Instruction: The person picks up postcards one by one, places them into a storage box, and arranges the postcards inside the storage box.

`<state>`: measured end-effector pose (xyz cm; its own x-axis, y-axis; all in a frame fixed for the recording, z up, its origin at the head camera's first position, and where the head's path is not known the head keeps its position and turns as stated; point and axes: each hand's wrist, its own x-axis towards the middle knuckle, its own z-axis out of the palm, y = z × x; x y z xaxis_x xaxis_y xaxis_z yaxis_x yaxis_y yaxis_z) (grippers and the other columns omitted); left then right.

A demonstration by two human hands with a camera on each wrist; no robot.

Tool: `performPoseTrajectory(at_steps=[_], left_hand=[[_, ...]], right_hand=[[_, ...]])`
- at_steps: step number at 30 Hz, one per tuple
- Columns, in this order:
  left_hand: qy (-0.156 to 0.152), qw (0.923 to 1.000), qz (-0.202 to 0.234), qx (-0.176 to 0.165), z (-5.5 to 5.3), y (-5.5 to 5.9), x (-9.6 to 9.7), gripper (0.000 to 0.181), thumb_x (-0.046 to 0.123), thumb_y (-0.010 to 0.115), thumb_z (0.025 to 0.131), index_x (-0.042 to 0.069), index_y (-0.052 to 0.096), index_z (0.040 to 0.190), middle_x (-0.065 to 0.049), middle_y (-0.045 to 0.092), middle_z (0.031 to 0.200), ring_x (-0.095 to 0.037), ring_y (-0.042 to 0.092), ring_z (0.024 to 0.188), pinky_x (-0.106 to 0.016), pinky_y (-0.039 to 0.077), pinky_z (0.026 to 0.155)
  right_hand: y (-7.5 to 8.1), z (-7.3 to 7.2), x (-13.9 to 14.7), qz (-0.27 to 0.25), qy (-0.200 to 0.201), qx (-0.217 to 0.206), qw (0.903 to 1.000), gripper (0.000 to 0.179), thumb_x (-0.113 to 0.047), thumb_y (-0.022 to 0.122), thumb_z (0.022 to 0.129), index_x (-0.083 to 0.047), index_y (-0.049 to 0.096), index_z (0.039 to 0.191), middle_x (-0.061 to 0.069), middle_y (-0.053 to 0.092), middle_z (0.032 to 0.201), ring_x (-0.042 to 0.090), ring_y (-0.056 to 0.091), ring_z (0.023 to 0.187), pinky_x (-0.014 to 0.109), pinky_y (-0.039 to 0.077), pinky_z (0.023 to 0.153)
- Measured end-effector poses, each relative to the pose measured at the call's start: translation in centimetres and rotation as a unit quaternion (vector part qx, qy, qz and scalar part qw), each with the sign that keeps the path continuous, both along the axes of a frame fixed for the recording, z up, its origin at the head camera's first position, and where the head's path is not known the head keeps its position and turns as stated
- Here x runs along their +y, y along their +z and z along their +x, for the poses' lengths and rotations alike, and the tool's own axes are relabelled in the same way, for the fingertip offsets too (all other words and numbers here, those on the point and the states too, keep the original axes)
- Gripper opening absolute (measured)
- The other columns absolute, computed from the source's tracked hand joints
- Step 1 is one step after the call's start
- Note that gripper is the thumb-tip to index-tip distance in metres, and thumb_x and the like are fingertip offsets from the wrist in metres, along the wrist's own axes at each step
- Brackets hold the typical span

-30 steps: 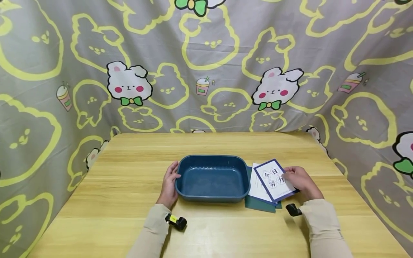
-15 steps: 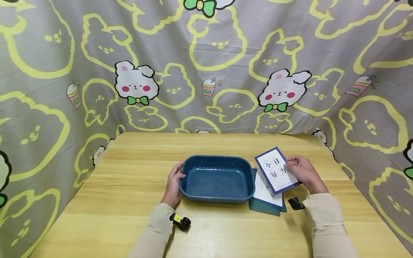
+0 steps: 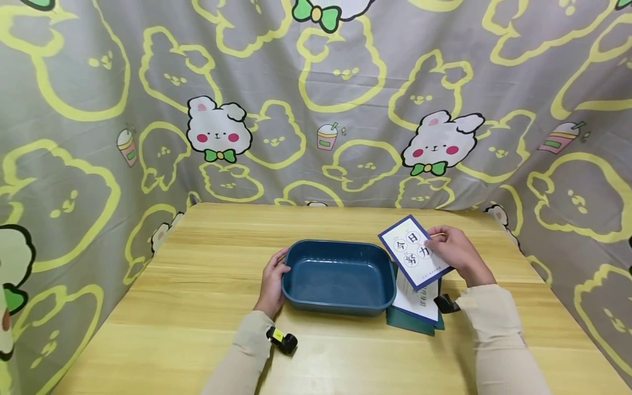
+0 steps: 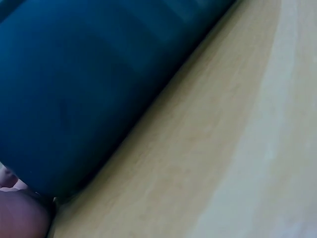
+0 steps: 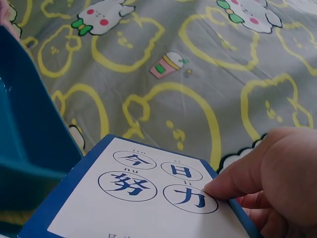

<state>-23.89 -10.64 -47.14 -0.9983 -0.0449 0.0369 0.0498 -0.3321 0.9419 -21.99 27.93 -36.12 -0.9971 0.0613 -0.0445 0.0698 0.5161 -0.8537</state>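
A dark blue plastic basin (image 3: 340, 310) sits on the table with nothing inside. My left hand (image 3: 272, 282) holds its left end, thumb at the rim and fingers along the outside; the left wrist view shows the basin's outer wall (image 4: 99, 89) close up. Between thumb and fingers, my right hand (image 3: 459, 253) pinches the right edge of a blue-bordered white card (image 3: 406, 262) printed with four circled Chinese characters. That card is raised and tilted, its left corner near the basin's right rim. Beneath it lie another printed white card (image 3: 419, 302) and dark green cards (image 3: 410, 321), partly hidden.
The wooden table (image 3: 340, 356) ends at a grey curtain (image 3: 276, 66) with rabbit drawings, which encloses the back and both sides. A black wrist camera (image 3: 283, 341) is strapped to the left sleeve, and another camera (image 3: 446, 303) to the right one.
My right hand has lifted the top card off the pile and brought it up and leftward, uncovering more of the card below. My left hand stays on the basin. The head view has shifted slightly.
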Motion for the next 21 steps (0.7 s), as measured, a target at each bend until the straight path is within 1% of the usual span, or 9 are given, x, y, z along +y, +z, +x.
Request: performPoseTrajectory(at_steps=[5,10,14,21], left_hand=[[0.026,0.9997,-0.003,0.004,0.0,-0.1,0.2,0.051,-0.008,0.044,0.085,-0.009,0.047,0.136,-0.024,0.048,0.137,-0.032,0.047,0.125,-0.025,0.045,0.09],[0.046,0.9989,0.008,0.008,-0.1,-0.1,0.3,0.048,-0.009,0.046,0.084,-0.01,0.05,0.132,-0.024,0.051,0.134,-0.029,0.051,0.121,-0.027,0.047,0.09],[0.046,0.9987,0.018,0.006,-0.2,-0.1,0.3,0.049,-0.01,0.045,0.083,-0.011,0.049,0.132,-0.025,0.051,0.134,-0.029,0.051,0.121,-0.027,0.046,0.091],[0.039,0.9991,0.011,0.006,-0.3,-0.1,0.2,0.05,-0.009,0.045,0.084,-0.011,0.048,0.133,-0.025,0.05,0.136,-0.031,0.049,0.124,-0.031,0.045,0.094]], right_hand=[[0.5,-0.5,-1.4,-0.002,0.025,0.007,0.9997,0.035,-0.01,0.052,0.096,0.01,0.046,0.124,0.018,0.057,0.095,0.02,0.061,0.071,0.032,0.054,0.059],[0.8,-1.3,-3.0,0.002,0.049,0.014,0.9987,0.032,-0.009,0.054,0.094,0.009,0.049,0.12,0.017,0.059,0.093,0.019,0.06,0.07,0.031,0.053,0.058],[1.0,-2.0,-4.4,0.004,0.061,0.011,0.9981,0.031,-0.009,0.055,0.093,0.008,0.05,0.119,0.017,0.057,0.093,0.02,0.059,0.07,0.031,0.053,0.058],[0.8,-3.0,-6.8,0.01,0.081,0.009,0.9966,0.029,-0.006,0.056,0.092,0.007,0.052,0.118,0.018,0.057,0.092,0.022,0.059,0.07,0.031,0.053,0.059]])
